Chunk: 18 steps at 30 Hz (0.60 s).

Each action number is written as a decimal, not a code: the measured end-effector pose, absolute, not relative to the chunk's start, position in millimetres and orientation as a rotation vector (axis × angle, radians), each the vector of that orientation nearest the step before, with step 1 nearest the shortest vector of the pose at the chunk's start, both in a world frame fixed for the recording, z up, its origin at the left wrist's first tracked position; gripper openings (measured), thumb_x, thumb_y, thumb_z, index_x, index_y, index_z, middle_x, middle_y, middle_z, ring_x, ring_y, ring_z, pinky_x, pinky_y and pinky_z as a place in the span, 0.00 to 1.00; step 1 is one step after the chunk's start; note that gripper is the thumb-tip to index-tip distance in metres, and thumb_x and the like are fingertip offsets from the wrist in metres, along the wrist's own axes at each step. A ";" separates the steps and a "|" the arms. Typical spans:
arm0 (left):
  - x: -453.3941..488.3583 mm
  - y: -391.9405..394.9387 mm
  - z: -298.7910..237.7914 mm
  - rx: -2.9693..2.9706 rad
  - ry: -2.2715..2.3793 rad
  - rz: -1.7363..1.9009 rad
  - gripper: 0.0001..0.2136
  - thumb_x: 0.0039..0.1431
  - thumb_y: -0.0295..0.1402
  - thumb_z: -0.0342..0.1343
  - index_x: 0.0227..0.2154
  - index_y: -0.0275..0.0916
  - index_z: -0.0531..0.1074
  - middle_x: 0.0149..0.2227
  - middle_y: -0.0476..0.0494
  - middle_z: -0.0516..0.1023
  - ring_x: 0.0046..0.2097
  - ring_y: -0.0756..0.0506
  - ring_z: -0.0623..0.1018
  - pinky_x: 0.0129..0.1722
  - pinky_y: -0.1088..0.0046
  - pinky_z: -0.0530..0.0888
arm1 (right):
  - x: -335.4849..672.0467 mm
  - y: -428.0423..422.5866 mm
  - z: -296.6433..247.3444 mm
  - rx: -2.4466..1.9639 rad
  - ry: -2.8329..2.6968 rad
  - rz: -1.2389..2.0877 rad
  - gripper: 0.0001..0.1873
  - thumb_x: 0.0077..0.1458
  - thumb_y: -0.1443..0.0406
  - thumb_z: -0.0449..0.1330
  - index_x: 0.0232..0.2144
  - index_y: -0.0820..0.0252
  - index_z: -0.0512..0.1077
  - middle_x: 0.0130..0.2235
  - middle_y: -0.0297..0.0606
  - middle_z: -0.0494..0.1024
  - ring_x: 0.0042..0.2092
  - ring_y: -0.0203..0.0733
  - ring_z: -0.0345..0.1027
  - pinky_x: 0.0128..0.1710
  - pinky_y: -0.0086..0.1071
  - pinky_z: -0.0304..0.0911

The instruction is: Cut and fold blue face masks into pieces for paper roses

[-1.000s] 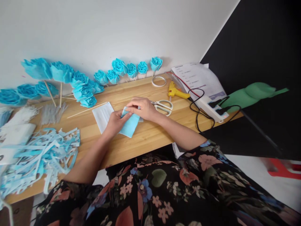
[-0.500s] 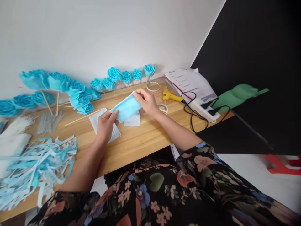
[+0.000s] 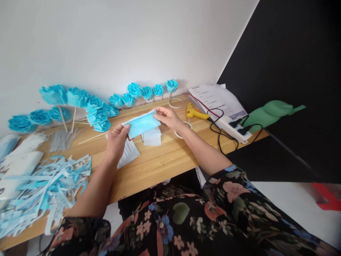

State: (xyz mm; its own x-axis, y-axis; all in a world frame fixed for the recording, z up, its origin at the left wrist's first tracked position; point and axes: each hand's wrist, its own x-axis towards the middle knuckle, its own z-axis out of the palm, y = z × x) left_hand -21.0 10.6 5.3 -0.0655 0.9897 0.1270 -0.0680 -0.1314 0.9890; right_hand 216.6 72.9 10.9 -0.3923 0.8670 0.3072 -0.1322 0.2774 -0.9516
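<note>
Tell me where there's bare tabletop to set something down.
Widest: table between the pale sheets and front edge. Smaller: between glue gun and right forearm. Crowded: beneath the held blue sheet; left end, with strips and flowers.

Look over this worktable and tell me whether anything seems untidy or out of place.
Yes: the blue and white strips lie in a loose, messy tangle near the left end of the table, whereas the blue flowers line the wall.

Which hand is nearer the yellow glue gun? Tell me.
Right. The right hand is just left of the yellow glue gun; the left hand is farther left, across the blue sheet.
</note>
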 end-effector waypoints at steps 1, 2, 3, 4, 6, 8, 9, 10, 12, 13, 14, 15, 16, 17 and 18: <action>-20.5 10.1 7.3 1.207 1.100 1.393 0.13 0.53 0.44 0.67 0.27 0.39 0.76 0.22 0.51 0.71 0.23 0.52 0.67 0.24 0.75 0.65 | 216.9 72.1 11.5 -0.706 -1.575 1.288 0.16 0.54 0.55 0.63 0.39 0.61 0.74 0.34 0.33 0.75 0.36 0.35 0.67 0.37 0.27 0.61; -19.7 9.4 9.5 1.196 1.069 1.404 0.12 0.52 0.44 0.68 0.30 0.40 0.77 0.23 0.51 0.72 0.23 0.51 0.68 0.24 0.75 0.66 | 217.1 71.3 12.3 -0.722 -1.570 1.281 0.14 0.55 0.57 0.63 0.39 0.60 0.74 0.32 0.32 0.74 0.34 0.33 0.65 0.35 0.27 0.60; -18.6 8.5 11.6 1.187 1.047 1.418 0.12 0.51 0.42 0.68 0.31 0.40 0.78 0.23 0.51 0.73 0.24 0.51 0.68 0.24 0.75 0.66 | 217.3 70.5 13.3 -0.740 -1.564 1.278 0.12 0.55 0.58 0.62 0.38 0.60 0.74 0.31 0.31 0.73 0.32 0.33 0.63 0.34 0.27 0.59; -17.5 7.5 13.7 1.181 1.038 1.432 0.11 0.50 0.41 0.68 0.32 0.40 0.79 0.24 0.51 0.73 0.24 0.51 0.68 0.24 0.75 0.66 | 217.3 69.9 14.2 -0.754 -1.556 1.278 0.11 0.55 0.60 0.61 0.37 0.60 0.74 0.31 0.30 0.72 0.31 0.32 0.61 0.33 0.27 0.57; -15.0 5.6 17.1 1.175 1.021 1.457 0.08 0.48 0.38 0.68 0.29 0.41 0.79 0.23 0.51 0.72 0.23 0.51 0.69 0.24 0.75 0.66 | 217.3 69.5 15.8 -0.758 -1.542 1.288 0.08 0.54 0.62 0.60 0.34 0.60 0.73 0.30 0.30 0.71 0.29 0.31 0.58 0.31 0.27 0.56; -12.6 4.1 19.7 1.167 0.998 1.482 0.06 0.45 0.35 0.67 0.25 0.41 0.78 0.22 0.51 0.71 0.23 0.51 0.69 0.24 0.75 0.67 | 217.0 69.8 16.5 -0.748 -1.537 1.302 0.06 0.53 0.63 0.59 0.32 0.60 0.72 0.30 0.30 0.70 0.29 0.31 0.57 0.31 0.27 0.55; -11.6 3.6 20.8 1.166 0.992 1.491 0.05 0.44 0.34 0.67 0.23 0.41 0.78 0.22 0.50 0.71 0.23 0.51 0.69 0.25 0.75 0.67 | 216.8 70.2 16.5 -0.743 -1.539 1.304 0.06 0.53 0.64 0.59 0.32 0.60 0.72 0.29 0.30 0.70 0.29 0.31 0.57 0.31 0.27 0.54; -10.6 3.1 21.7 1.169 0.992 1.498 0.04 0.44 0.34 0.66 0.23 0.41 0.77 0.21 0.50 0.71 0.23 0.51 0.69 0.25 0.74 0.67 | 216.7 70.7 16.4 -0.741 -1.545 1.300 0.05 0.52 0.64 0.58 0.31 0.60 0.72 0.29 0.30 0.70 0.29 0.32 0.57 0.30 0.27 0.54; -9.4 2.3 22.9 1.181 1.002 1.507 0.03 0.43 0.34 0.64 0.22 0.41 0.77 0.22 0.50 0.71 0.24 0.51 0.69 0.25 0.74 0.67 | 216.5 72.0 15.3 -0.742 -1.569 1.277 0.04 0.51 0.65 0.57 0.30 0.60 0.71 0.28 0.30 0.69 0.29 0.32 0.56 0.30 0.27 0.53; -9.3 2.1 22.8 1.190 1.008 1.508 0.03 0.43 0.34 0.64 0.21 0.41 0.77 0.22 0.49 0.72 0.24 0.50 0.69 0.26 0.74 0.67 | 216.5 72.8 14.5 -0.744 -1.584 1.259 0.04 0.51 0.66 0.56 0.29 0.60 0.71 0.28 0.30 0.69 0.29 0.32 0.56 0.30 0.27 0.53; -9.7 2.0 22.3 1.198 1.013 1.508 0.03 0.43 0.34 0.64 0.21 0.41 0.77 0.22 0.49 0.72 0.24 0.50 0.69 0.26 0.74 0.67 | 216.6 73.7 13.5 -0.748 -1.600 1.241 0.05 0.50 0.66 0.55 0.29 0.60 0.71 0.28 0.30 0.69 0.29 0.32 0.55 0.30 0.27 0.53; -10.6 2.2 21.2 1.210 1.020 1.508 0.02 0.43 0.33 0.63 0.21 0.41 0.78 0.22 0.49 0.71 0.25 0.50 0.69 0.26 0.74 0.67 | 216.8 74.7 12.5 -0.752 -1.612 1.225 0.05 0.50 0.67 0.55 0.28 0.60 0.71 0.28 0.30 0.69 0.29 0.32 0.55 0.30 0.27 0.52; -12.0 2.6 19.6 1.231 1.032 1.506 0.02 0.43 0.33 0.63 0.22 0.41 0.78 0.22 0.49 0.71 0.25 0.50 0.69 0.26 0.74 0.67 | 217.1 75.7 11.5 -0.755 -1.619 1.215 0.06 0.50 0.66 0.55 0.29 0.60 0.72 0.28 0.30 0.69 0.29 0.32 0.55 0.30 0.27 0.52; -13.7 3.1 17.6 1.264 1.046 1.504 0.02 0.44 0.32 0.63 0.22 0.41 0.79 0.22 0.49 0.72 0.25 0.50 0.69 0.27 0.74 0.67 | 217.6 76.6 10.7 -0.760 -1.622 1.212 0.07 0.49 0.66 0.55 0.29 0.61 0.72 0.28 0.30 0.69 0.29 0.32 0.56 0.30 0.27 0.52; -15.7 3.7 15.4 1.314 1.065 1.500 0.02 0.45 0.31 0.62 0.23 0.41 0.79 0.22 0.49 0.72 0.25 0.51 0.69 0.27 0.74 0.66 | 218.4 77.3 10.1 -0.765 -1.621 1.213 0.07 0.49 0.66 0.55 0.29 0.61 0.73 0.28 0.30 0.69 0.29 0.32 0.56 0.30 0.27 0.53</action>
